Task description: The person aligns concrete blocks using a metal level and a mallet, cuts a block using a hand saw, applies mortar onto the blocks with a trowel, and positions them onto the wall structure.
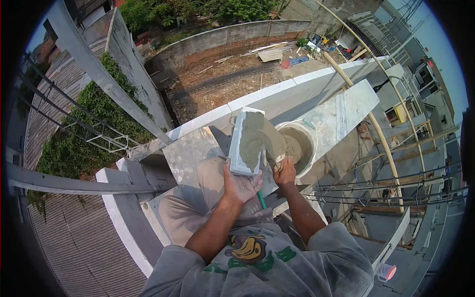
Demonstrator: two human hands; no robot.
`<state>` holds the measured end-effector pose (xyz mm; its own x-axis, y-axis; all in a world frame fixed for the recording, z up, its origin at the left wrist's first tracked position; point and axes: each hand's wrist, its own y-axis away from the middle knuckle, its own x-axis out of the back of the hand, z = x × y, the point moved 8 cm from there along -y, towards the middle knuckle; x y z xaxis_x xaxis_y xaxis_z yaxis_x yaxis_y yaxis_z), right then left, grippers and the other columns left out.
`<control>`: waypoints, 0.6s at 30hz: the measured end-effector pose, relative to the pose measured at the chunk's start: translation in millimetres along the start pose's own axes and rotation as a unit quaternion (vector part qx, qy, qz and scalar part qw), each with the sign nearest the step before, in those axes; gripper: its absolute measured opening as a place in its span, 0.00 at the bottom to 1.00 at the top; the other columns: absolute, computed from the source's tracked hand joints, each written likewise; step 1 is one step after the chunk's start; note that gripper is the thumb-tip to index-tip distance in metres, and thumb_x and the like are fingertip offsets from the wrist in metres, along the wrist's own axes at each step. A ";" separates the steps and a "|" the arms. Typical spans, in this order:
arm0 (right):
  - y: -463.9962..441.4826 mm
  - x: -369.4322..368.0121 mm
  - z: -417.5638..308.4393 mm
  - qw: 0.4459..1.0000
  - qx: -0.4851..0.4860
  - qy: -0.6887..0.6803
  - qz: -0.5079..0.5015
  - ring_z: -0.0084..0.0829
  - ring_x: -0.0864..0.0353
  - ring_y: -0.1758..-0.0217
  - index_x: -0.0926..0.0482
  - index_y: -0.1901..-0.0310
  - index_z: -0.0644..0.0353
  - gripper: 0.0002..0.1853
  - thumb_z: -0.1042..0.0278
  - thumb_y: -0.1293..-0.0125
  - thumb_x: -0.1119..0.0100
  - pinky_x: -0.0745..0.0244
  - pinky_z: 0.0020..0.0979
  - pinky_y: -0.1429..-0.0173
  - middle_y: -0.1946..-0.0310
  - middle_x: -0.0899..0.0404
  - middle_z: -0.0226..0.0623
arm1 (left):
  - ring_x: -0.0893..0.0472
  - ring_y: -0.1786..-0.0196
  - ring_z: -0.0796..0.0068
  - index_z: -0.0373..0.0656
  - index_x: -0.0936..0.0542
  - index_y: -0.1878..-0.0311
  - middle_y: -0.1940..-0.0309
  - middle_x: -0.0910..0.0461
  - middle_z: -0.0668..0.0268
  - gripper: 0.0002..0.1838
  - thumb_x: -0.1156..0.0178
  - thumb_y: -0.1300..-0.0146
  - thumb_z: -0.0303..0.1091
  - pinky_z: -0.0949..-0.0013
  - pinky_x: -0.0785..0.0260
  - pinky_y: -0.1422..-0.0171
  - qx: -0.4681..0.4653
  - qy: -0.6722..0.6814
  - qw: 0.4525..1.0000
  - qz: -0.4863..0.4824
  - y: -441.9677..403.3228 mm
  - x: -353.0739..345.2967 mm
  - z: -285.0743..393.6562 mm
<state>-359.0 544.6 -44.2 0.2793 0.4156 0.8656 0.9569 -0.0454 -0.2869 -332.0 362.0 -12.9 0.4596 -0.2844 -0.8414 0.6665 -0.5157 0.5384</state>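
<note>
A pale block (237,142) with grey wet mortar (253,135) spread over its upper face rests in my left hand (239,182), whose palm and fingers are under its near end. My right hand (284,172) is closed round a mortar-coated tool (274,147), whose curved blade lies beside the block's right edge. Just right of that blade stands a round white bucket (314,143) with mortar inside. A green object (261,199) shows below my left hand, partly hidden.
Beyond the block runs a low wall of white blocks (262,90). A pale board (346,111) extends to the right of the bucket. Bamboo poles (385,143) and thin rods cross the right side. A concrete post (106,81) slants at left, above a corrugated roof (84,242).
</note>
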 end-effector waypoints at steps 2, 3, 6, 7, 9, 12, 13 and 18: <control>19.0 0.9 13.5 1.000 -0.019 0.006 -0.008 0.60 0.27 0.51 0.32 0.46 0.67 0.29 0.69 0.51 0.36 0.28 0.49 0.48 0.52 0.31 0.58 | 0.21 0.57 0.60 0.56 0.29 0.39 0.49 0.25 0.67 0.42 0.56 0.45 0.78 0.55 0.29 0.55 -0.007 -0.004 1.000 -0.009 2.5 0.8 7.7; 26.8 5.0 18.4 1.000 -0.030 0.001 -0.004 0.60 0.27 0.50 0.32 0.46 0.67 0.29 0.69 0.51 0.36 0.28 0.49 0.48 0.52 0.31 0.58 | 0.20 0.57 0.61 0.57 0.28 0.40 0.50 0.24 0.69 0.40 0.56 0.45 0.77 0.55 0.29 0.55 -0.008 -0.014 1.000 -0.011 3.0 -0.8 13.4; 24.6 29.9 10.9 0.998 -0.034 -0.045 0.027 0.59 0.27 0.50 0.30 0.47 0.68 0.28 0.71 0.51 0.35 0.27 0.47 0.48 0.52 0.29 0.59 | 0.20 0.57 0.62 0.59 0.27 0.40 0.50 0.24 0.70 0.39 0.56 0.45 0.77 0.54 0.29 0.55 -0.012 -0.026 1.000 -0.010 4.0 -0.2 20.8; 16.3 45.0 2.8 0.997 -0.029 -0.066 0.040 0.59 0.26 0.50 0.30 0.48 0.68 0.27 0.71 0.52 0.35 0.27 0.47 0.48 0.53 0.28 0.59 | 0.20 0.57 0.62 0.59 0.27 0.40 0.50 0.24 0.71 0.39 0.56 0.45 0.77 0.54 0.29 0.55 -0.014 -0.026 1.000 -0.010 3.7 0.1 22.0; -11.0 77.0 -23.4 0.967 -0.074 -0.244 -0.012 0.48 0.22 0.57 0.26 0.53 0.67 0.20 0.70 0.48 0.34 0.27 0.40 0.51 0.62 0.23 0.49 | 0.20 0.57 0.62 0.59 0.27 0.40 0.50 0.24 0.71 0.39 0.56 0.45 0.77 0.54 0.29 0.55 -0.012 -0.025 1.000 -0.008 3.1 3.7 22.6; -41.6 98.4 -46.9 0.915 -0.094 -0.378 -0.107 0.34 0.21 0.64 0.24 0.56 0.65 0.16 0.66 0.43 0.35 0.26 0.34 0.57 0.68 0.22 0.38 | 0.21 0.56 0.60 0.56 0.28 0.39 0.49 0.25 0.67 0.41 0.57 0.44 0.77 0.55 0.29 0.55 -0.030 -0.022 0.999 0.006 9.4 4.7 21.2; -48.6 97.2 -43.8 0.898 -0.117 -0.401 -0.140 0.30 0.22 0.67 0.24 0.56 0.64 0.15 0.63 0.40 0.36 0.26 0.32 0.60 0.71 0.23 0.35 | 0.21 0.56 0.59 0.55 0.28 0.39 0.49 0.25 0.66 0.41 0.58 0.44 0.77 0.56 0.29 0.55 -0.038 -0.022 0.999 0.011 12.7 5.7 21.0; -53.7 95.5 -62.5 0.809 -0.260 -0.417 -0.323 0.23 0.26 0.82 0.23 0.57 0.60 0.23 0.44 0.32 0.44 0.28 0.25 0.78 0.79 0.25 0.33 | 0.21 0.55 0.59 0.54 0.31 0.37 0.48 0.25 0.64 0.44 0.58 0.45 0.79 0.58 0.30 0.55 -0.061 -0.070 0.996 0.006 14.5 6.0 27.9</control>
<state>-378.7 529.9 79.6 -0.2354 0.9637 0.1261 0.8462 0.1394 0.5144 -335.9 330.3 -11.5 0.3876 -0.4033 -0.8289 0.7319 -0.4120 0.5427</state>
